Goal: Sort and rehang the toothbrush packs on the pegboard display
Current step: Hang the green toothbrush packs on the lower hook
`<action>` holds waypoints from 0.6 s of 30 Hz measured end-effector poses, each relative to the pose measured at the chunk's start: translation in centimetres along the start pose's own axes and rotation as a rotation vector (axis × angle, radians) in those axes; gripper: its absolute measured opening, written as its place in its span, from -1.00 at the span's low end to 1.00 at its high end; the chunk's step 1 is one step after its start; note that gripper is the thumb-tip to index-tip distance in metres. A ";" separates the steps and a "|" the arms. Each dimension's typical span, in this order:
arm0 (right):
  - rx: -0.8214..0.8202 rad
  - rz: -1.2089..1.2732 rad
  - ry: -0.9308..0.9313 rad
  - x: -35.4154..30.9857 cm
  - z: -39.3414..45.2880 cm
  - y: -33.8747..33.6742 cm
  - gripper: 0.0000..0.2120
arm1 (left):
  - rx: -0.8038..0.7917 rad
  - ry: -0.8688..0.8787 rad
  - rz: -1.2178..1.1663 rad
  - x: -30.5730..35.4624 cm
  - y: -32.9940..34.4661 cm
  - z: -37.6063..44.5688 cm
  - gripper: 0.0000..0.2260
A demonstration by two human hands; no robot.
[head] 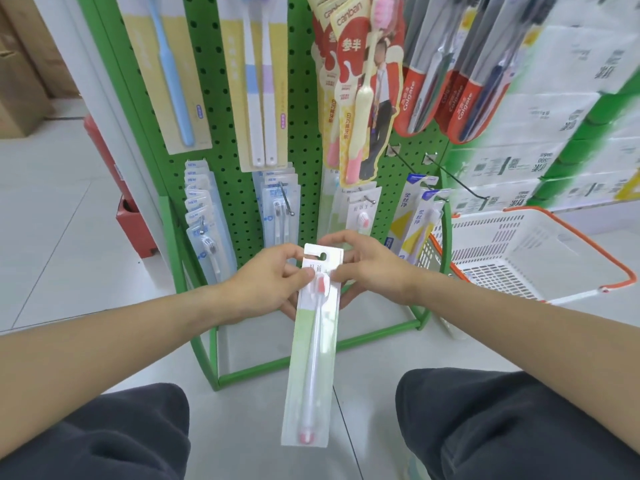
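Both hands (pixel 313 275) grip toothbrush pack (pixel 311 348).

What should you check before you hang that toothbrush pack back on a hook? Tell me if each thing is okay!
1. Pack held firmly: ok. The left hand and right hand both pinch the toothbrush pack near its top.
2. Hang hole free: ok. The hole at the top shows uncovered between the fingers.
3. Matching packs found: ok. Similar pink-headed packs hang just above the hands.
4. Room left on that hook: cannot tell; its tip is hard to see.
5. Pack the right way up: ok, hole end points toward the pegboard.
6. Basket out of the way: ok, it sits to the right.
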State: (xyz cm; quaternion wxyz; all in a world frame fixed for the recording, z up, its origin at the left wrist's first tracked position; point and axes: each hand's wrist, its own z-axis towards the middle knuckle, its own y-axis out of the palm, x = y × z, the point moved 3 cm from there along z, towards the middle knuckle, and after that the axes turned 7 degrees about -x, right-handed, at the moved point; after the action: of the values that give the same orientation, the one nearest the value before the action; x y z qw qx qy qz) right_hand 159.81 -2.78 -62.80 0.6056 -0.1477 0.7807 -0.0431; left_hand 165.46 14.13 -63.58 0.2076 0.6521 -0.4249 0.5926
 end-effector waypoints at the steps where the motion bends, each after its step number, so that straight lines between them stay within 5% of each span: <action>1: 0.000 0.017 0.002 0.1 0.1 -0.3 -0.48 | 0.015 -0.001 -0.006 0.0 0.1 0.1 -0.85; 6: 0.115 0.010 -0.092 0.0 0.4 -1.2 -0.60 | -0.003 0.012 -0.039 0.4 0.7 0.7 -0.52; 14: 0.123 0.003 -0.038 0.6 0.3 -1.4 -0.67 | 0.191 -0.008 -0.026 -0.2 1.0 1.8 -0.74; 18: 0.244 0.040 -0.067 0.3 0.4 -2.0 -0.76 | 0.053 -0.049 0.083 -0.4 1.5 1.9 -0.80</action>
State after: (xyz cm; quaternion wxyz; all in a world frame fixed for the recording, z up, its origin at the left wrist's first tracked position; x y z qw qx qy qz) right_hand 160.50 -4.70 -62.70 0.6456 -0.0588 0.7518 -0.1209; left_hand 165.39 11.92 -64.73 0.1550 0.6536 -0.4404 0.5957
